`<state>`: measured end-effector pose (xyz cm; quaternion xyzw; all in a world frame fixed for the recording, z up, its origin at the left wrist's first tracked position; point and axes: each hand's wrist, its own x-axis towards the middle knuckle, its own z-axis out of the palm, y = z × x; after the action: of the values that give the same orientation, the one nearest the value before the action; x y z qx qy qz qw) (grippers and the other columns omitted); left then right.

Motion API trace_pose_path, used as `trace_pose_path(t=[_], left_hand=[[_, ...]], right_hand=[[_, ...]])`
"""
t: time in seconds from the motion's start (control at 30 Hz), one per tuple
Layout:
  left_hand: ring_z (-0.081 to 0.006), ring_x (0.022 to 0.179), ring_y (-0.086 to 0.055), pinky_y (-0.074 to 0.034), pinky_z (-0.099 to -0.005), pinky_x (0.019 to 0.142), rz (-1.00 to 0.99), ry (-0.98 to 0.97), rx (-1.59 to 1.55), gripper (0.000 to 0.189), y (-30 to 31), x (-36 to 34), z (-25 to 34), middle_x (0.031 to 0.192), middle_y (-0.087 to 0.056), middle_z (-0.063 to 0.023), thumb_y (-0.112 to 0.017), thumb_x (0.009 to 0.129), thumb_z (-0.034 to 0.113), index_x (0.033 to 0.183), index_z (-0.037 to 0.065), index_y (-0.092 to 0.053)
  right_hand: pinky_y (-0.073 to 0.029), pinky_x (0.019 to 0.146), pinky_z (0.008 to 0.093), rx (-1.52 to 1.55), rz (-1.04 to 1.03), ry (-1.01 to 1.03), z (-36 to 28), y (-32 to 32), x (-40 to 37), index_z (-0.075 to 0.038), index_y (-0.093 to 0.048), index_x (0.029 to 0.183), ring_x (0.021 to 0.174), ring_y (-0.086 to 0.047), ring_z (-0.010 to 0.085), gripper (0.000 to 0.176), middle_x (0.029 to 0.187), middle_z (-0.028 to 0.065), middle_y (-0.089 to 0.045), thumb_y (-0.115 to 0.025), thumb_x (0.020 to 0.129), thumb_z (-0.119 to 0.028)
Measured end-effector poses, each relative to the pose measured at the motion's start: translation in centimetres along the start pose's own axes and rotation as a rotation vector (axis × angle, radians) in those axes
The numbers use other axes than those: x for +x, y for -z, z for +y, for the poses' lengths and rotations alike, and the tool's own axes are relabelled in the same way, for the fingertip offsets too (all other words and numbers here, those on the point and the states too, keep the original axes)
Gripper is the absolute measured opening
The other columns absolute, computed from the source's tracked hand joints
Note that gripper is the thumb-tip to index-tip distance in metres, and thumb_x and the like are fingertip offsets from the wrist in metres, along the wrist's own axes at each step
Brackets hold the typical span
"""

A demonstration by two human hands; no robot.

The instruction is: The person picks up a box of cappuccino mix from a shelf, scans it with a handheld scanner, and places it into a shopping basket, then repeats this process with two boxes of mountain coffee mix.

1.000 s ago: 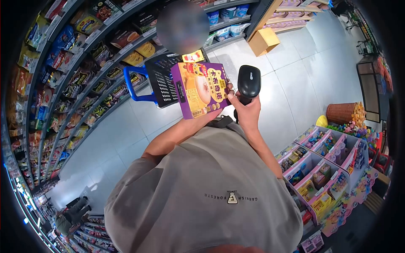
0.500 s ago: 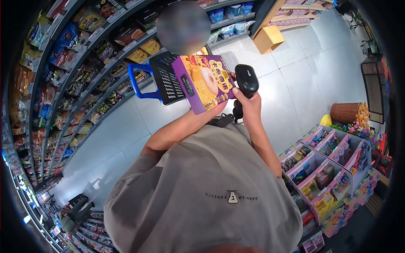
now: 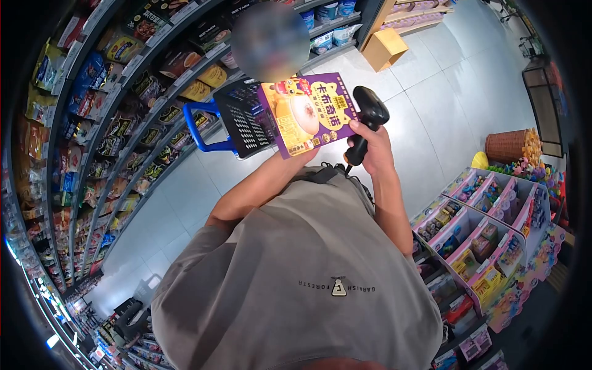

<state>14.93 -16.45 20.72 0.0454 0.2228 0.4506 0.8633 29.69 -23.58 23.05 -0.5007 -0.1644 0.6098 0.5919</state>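
A purple and yellow cappuccino box (image 3: 310, 117), with Chinese lettering and a picture of a cup, is held up in front of me. My left hand (image 3: 302, 155) grips it from beneath at the lower edge, its fingers mostly hidden behind the box. To the right, my right hand (image 3: 377, 147) is wrapped around the handle of a black handheld barcode scanner (image 3: 372, 109). The scanner's head is close beside the box's right edge, and the thumb lies near that edge too. A dark cable runs from the handle toward my waist.
A black shopping basket cart (image 3: 250, 132) with a blue handle (image 3: 192, 126) stands behind the box. Shelves of packaged food (image 3: 117, 126) curve along the left. A cardboard box (image 3: 386, 49) sits on the floor ahead. At right are a partitioned display stand (image 3: 475, 228) and a wicker basket (image 3: 509, 147).
The box has turned so its broad front faces me more, and its narrow barcode side is out of view. The scanner has tilted and shifted slightly right with my right hand.
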Motion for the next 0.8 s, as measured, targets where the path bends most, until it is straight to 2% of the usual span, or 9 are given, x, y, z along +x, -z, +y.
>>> trace_pose_path(t=[0.13,0.2,0.27,0.33,0.37,0.6,0.73,0.77,0.8], left_hand=[[-0.0283,0.121,-0.05,-0.041,-0.0439,0.102,0.016,-0.009,0.023,0.05,0.2,-0.8,1.8,0.133,-0.051,-0.0125,-0.036,0.099,0.044,0.133,0.008,-0.044],[-0.0287,0.126,-0.047,-0.039,-0.0455,0.104,0.015,-0.009,0.02,0.06,0.8,-1.0,2.7,0.137,-0.049,-0.014,-0.037,0.098,0.051,0.136,0.005,-0.042],[-0.0277,0.125,-0.048,-0.039,-0.0446,0.104,0.008,0.028,0.024,0.063,1.0,-1.0,3.2,0.137,-0.049,-0.0137,-0.035,0.098,0.053,0.137,0.004,-0.041],[-0.0274,0.124,-0.05,-0.04,-0.043,0.104,0.072,0.002,0.23,0.062,1.2,-1.0,3.1,0.136,-0.05,-0.0136,-0.035,0.098,0.052,0.136,0.004,-0.041],[-0.0255,0.123,-0.05,-0.039,-0.042,0.105,0.069,0.011,0.198,0.053,1.3,-1.0,3.2,0.134,-0.051,-0.0105,-0.035,0.101,0.044,0.134,0.005,-0.044],[-0.0248,0.121,-0.052,-0.043,-0.0417,0.101,0.092,0.015,0.246,0.047,0.3,-1.5,3.0,0.133,-0.052,-0.0096,-0.04,0.1,0.037,0.135,0.005,-0.043],[-0.0245,0.12,-0.052,-0.043,-0.0414,0.101,0.091,0.07,0.287,0.045,1.3,-1.9,2.3,0.134,-0.052,-0.0096,-0.042,0.1,0.031,0.136,0.005,-0.04],[-0.0243,0.12,-0.052,-0.043,-0.0414,0.101,0.089,0.093,0.265,0.045,1.3,-2.0,2.2,0.134,-0.051,-0.0097,-0.043,0.099,0.029,0.137,0.005,-0.039],[-0.024,0.12,-0.052,-0.043,-0.0413,0.102,0.085,0.115,0.242,0.045,1.3,-2.1,2.2,0.135,-0.051,-0.0097,-0.043,0.099,0.027,0.138,0.005,-0.038]], right_hand=[[-0.044,0.054,0.0257,-0.043,0.123,0.136,-0.9,1.1,0.3,0.0,-0.055,0.102,0.063,-0.054,0.0123,0.033,0.082,0.0057,-0.059,-0.074,0.076,-0.008],[-0.04,0.053,0.0232,-0.107,0.185,0.179,-1.9,1.2,0.1,-0.002,-0.06,0.093,0.058,-0.05,0.0083,0.029,0.072,0.0013,-0.058,-0.077,0.073,-0.011],[-0.038,0.051,0.0225,-0.18,0.232,0.217,-2.6,1.3,0.2,-0.001,-0.06,0.091,0.056,-0.049,0.0079,0.029,0.07,0.0015,-0.058,-0.079,0.071,-0.012],[-0.038,0.051,0.0229,-0.296,0.22,0.24,-3.6,1.0,0.3,-0.001,-0.06,0.087,0.055,-0.049,0.0081,0.027,0.069,0.0029,-0.059,-0.079,0.071,-0.014],[-0.038,0.05,0.0227,-0.301,0.21,0.221,-4.2,0.7,0.3,-0.001,-0.06,0.083,0.054,-0.05,0.008,0.027,0.067,0.0043,-0.06,-0.08,0.071,-0.015],[-0.042,0.049,0.0213,-0.564,0.192,0.295,-6.8,-0.1,2.8,0.001,-0.059,0.09,0.054,-0.054,0.0079,0.038,0.069,0.0034,-0.061,-0.081,0.071,-0.023],[-0.048,0.056,0.0235,-0.609,0.134,0.341,-8.0,-1.1,3.2,0.0,-0.061,0.101,0.065,-0.06,0.0102,0.044,0.079,0.0057,-0.065,-0.081,0.07,-0.024],[-0.041,0.048,0.0209,-0.612,0.127,0.423,-7.9,-1.2,3.5,0.0,-0.059,0.092,0.054,-0.053,0.0066,0.043,0.066,0.0015,-0.058,-0.082,0.07,-0.029],[-0.041,0.048,0.0209,-0.609,0.128,0.424,-7.7,-1.2,3.7,0.0,-0.059,0.092,0.054,-0.053,0.0066,0.043,0.066,0.0015,-0.058,-0.082,0.07,-0.029]])
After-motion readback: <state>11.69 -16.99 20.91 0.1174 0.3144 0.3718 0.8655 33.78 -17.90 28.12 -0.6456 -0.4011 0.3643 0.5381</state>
